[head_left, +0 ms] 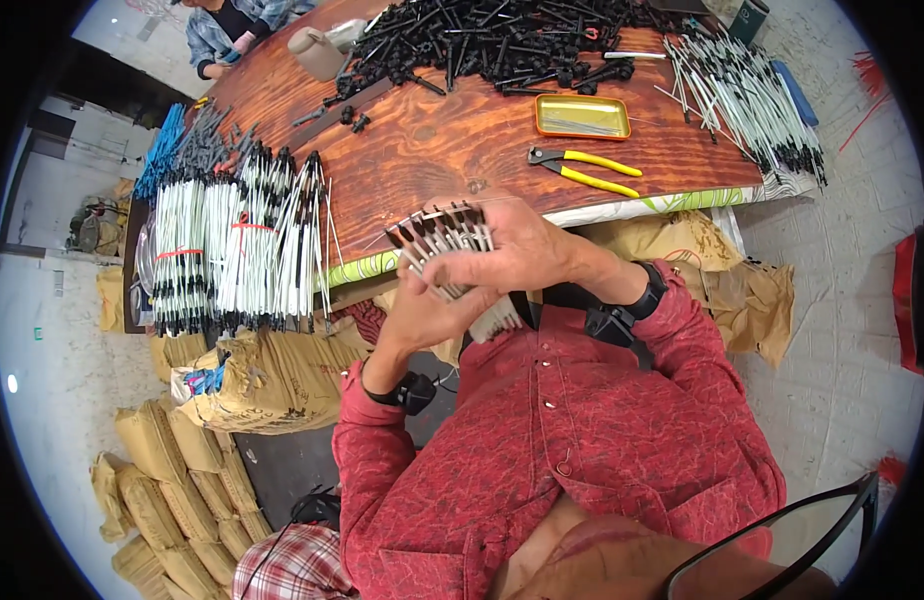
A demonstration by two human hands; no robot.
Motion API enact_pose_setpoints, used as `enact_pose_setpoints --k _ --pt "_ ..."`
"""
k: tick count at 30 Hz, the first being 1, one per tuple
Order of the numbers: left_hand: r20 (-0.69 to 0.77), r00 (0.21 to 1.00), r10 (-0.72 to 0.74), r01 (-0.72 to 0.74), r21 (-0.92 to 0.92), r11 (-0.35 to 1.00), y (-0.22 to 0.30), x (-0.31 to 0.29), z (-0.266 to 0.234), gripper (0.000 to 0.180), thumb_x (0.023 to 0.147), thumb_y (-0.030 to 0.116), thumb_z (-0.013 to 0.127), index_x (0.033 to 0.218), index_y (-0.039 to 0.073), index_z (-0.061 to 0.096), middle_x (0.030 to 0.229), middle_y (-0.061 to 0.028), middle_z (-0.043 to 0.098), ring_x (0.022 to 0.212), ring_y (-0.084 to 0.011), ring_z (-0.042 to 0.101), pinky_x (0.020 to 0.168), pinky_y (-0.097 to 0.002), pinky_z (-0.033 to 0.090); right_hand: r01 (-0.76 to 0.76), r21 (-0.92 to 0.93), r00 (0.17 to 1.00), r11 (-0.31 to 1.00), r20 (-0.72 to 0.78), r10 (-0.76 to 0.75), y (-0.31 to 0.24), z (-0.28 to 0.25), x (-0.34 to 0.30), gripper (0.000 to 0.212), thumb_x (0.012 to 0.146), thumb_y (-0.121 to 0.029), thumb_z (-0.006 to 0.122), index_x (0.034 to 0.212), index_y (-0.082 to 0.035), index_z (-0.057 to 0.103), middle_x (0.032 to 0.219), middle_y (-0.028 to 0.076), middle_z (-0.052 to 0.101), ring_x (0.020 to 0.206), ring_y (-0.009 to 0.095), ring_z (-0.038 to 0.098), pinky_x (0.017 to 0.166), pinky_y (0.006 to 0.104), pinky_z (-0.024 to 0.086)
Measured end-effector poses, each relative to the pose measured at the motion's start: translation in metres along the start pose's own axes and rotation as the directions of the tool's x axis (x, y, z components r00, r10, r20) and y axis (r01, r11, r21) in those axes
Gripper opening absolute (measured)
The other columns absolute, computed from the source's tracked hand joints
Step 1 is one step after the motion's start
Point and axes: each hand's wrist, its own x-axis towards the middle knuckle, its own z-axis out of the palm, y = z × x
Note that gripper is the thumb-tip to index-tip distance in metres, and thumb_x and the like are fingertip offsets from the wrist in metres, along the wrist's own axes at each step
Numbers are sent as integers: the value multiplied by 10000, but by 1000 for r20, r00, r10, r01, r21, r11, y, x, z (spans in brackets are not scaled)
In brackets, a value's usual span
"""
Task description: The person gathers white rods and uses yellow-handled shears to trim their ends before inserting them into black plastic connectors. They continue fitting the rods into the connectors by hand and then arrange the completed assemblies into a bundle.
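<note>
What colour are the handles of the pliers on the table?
The handles are yellow, seen best in the head view.

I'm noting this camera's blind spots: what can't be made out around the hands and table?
All in the head view:
Bundle of white sticks, middle: hidden by the left hand and right hand.
Heap of black parts, far side: cut off by the top edge.
Thin pieces in the yellow tray: too small to count.
</note>
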Motion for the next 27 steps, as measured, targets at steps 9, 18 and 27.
enact_pose_setpoints --k 9,18,27 --pt "-27 898 -439 418 -252 872 -101 -3 75 641 797 246 828 1297 -1 511 1324 -85 485 1136 -153 527 923 -318 470 -280 475 923 834 -105 370 123 36 -60 263 1001 -275 577 1068 -22 595 921 13 625 864 100 574 814 275 479" --pt "493 763 -418 602 -307 737 -151 6 52 758 829 314 793 1413 17 412 1212 -47 547 1058 -138 550 893 -291 474 -346 653 885 673 -9 465 179 31 -69 297 1018 -289 563 1097 -4 580 960 17 611 906 100 587 826 281 496" --pt "280 860 -426 510 -474 718 -82 59 22 623 877 356 734 1370 53 505 1103 -12 630 821 -50 568 602 -204 490 -195 218 949 956 -206 240 187 34 -61 284 995 -197 578 1179 18 574 1025 37 610 951 113 583 848 304 504"
